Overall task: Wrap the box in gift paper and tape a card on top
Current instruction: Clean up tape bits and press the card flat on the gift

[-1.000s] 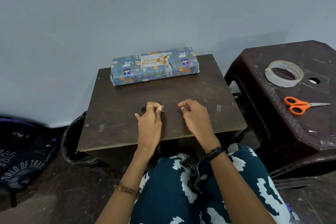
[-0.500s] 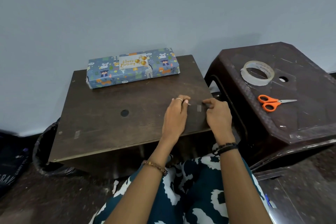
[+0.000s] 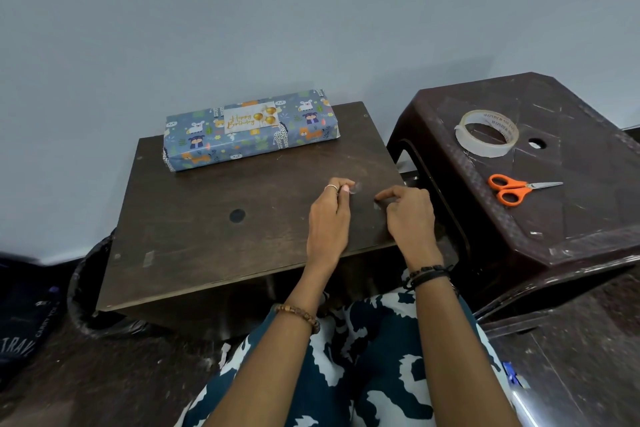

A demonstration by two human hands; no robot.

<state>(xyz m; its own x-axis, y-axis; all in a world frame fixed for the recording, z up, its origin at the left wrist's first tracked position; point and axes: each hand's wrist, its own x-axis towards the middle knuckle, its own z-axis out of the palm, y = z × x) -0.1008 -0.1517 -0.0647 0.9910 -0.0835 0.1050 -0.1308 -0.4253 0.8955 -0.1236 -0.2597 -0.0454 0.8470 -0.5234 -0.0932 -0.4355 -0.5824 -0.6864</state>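
Since half a second ago the left hand (image 3: 329,218) has lifted a small clear bit of tape (image 3: 356,188) off the tabletop, where earlier a strip lay flat between the two hands; the hands themselves have hardly shifted over the right part of the table.

Head view: the left hand's thumb and forefinger pinch that clear bit of tape just above the dark brown wooden table (image 3: 207,236). A thin ring sits on one of its fingers and a brown bead bracelet (image 3: 298,315) circles the wrist. The right hand (image 3: 408,218) has its fingers curled with the fingertips down on the tabletop near the right edge; a pale smudge, perhaps more tape, lies at those fingertips, but whether the hand grips it cannot be told. Black bands (image 3: 427,277) circle the right wrist.

At the far edge of the table, by the grey wall, lies the long box wrapped in blue animal-print gift paper (image 3: 249,140), well apart from both hands. A white "Happy Birthday" card with gold balloons (image 3: 250,118) lies flat on its top.

Beside the table on the right stands a dark brown plastic stool (image 3: 571,218), bearing a roll of clear adhesive tape (image 3: 485,142) and, nearer, orange-handled scissors (image 3: 512,188).
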